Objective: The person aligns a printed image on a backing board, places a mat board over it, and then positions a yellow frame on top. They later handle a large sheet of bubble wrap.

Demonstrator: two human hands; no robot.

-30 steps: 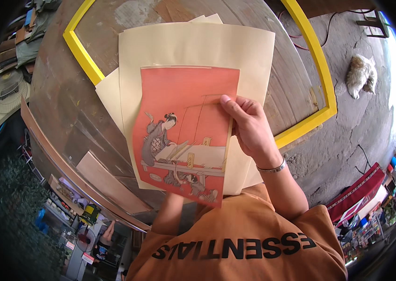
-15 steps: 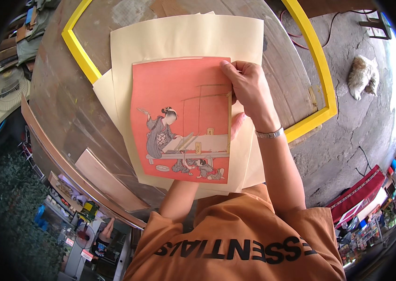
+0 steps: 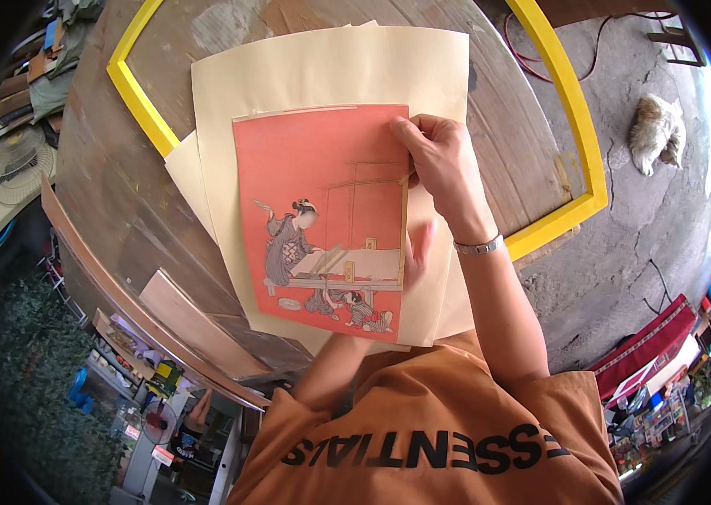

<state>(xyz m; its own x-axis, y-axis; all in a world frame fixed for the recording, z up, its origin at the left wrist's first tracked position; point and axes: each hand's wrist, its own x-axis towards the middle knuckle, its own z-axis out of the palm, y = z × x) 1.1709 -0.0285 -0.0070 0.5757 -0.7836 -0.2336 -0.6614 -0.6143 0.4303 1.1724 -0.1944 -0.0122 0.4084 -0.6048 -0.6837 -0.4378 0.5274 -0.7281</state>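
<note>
A coral-red art print (image 3: 305, 168) shows a robed figure at a low table with smaller figures below. My right hand (image 3: 444, 160), with a metal bracelet at the wrist, pinches the print's upper right edge, thumb on the front. Passing beneath the print's lower edge, my left forearm leads to my left hand (image 3: 419, 251). Only a blurred part of that hand shows past the print's right edge; the rest is hidden behind the sheet. Behind the print are large cream paper sheets (image 3: 330, 67), fanned slightly apart.
The sheets are over a worn wooden table (image 3: 128, 160). A yellow frame (image 3: 570, 93) lies around them. To the right, a furry animal (image 3: 657, 135) rests on cracked concrete, with a dark red cloth (image 3: 648, 349) nearer me. At left are a fan (image 3: 23, 164) and a loose board (image 3: 191, 320).
The print has shifted slightly left and its lower edge has dropped a little. My left hand's visible part has moved down along the right edge. My right hand keeps its pinch.
</note>
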